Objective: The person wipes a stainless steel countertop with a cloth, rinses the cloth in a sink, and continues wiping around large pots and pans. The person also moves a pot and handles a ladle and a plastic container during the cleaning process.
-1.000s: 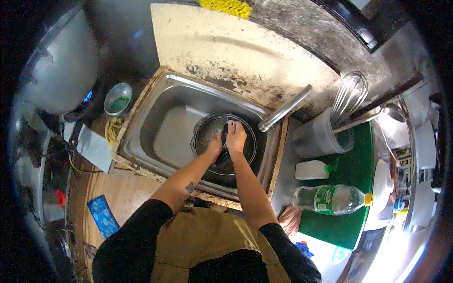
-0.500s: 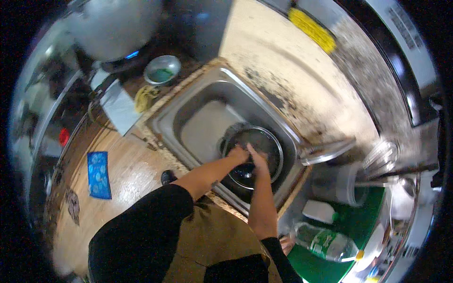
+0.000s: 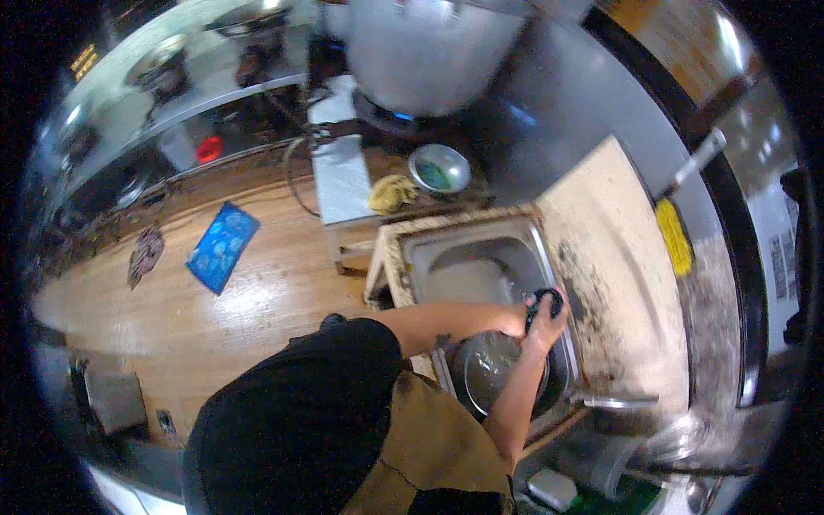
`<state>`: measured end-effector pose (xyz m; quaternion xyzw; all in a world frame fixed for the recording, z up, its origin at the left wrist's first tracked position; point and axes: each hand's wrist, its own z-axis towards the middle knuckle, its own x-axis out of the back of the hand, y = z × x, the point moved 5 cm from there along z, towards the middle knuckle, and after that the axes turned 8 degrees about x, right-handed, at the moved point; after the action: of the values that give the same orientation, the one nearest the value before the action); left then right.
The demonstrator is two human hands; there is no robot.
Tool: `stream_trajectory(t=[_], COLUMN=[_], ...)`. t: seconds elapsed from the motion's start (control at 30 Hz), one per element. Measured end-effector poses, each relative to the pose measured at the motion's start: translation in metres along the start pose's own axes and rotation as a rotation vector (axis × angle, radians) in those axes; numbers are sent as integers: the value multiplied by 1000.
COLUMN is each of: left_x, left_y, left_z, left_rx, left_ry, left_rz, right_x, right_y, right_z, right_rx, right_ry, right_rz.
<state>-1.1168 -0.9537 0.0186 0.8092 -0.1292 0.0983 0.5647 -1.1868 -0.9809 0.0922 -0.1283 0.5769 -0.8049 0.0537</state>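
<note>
My left hand and my right hand are together over the right side of the steel sink. Both are closed on a small black rounded thing; its kind is hard to make out, and my fingers cover part of it. Below my wrists, a round metal bowl with water in it sits in the basin. My right forearm crosses over its right side.
Left of the sink's far end are a yellow cloth and a steel bowl with green contents. Beyond them, a large pot stands over a blue flame. A yellow-bristled brush lies at right; a blue mat is on the floor.
My hands have come up out of the metal bowl to the sink's right side, now with the black thing between them. The view has turned, bringing more floor into sight.
</note>
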Motion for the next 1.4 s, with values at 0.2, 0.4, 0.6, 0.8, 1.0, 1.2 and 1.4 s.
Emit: stream_trajectory(t=[0.2, 0.4, 0.6, 0.8, 1.0, 1.2, 1.4], left_x=[43, 47, 81, 201, 310, 312, 141], left_y=[-22, -40, -24, -12, -140, -398, -537], left_z=[-17, -25, -91, -186, -394, -630, -891], left_rx=[-69, 149, 104, -52, 47, 876, 1827], left_ry=[432, 286, 393, 508, 772, 1046, 1367], left_rz=[116, 323, 56, -82, 46, 103, -719], right_x=[-51, -75, -96, -73, -94, -203, -387], right_y=[24, 52, 28, 31, 4, -84, -81], right_z=[20, 19, 7, -17, -69, -134, -152], right_rx=[-46, -257, -565, -546, 394, 439, 463], right_ry=[12, 104, -230, -540, -554, -328, -600], right_rz=[-281, -116, 395, 429, -888, -872, -423])
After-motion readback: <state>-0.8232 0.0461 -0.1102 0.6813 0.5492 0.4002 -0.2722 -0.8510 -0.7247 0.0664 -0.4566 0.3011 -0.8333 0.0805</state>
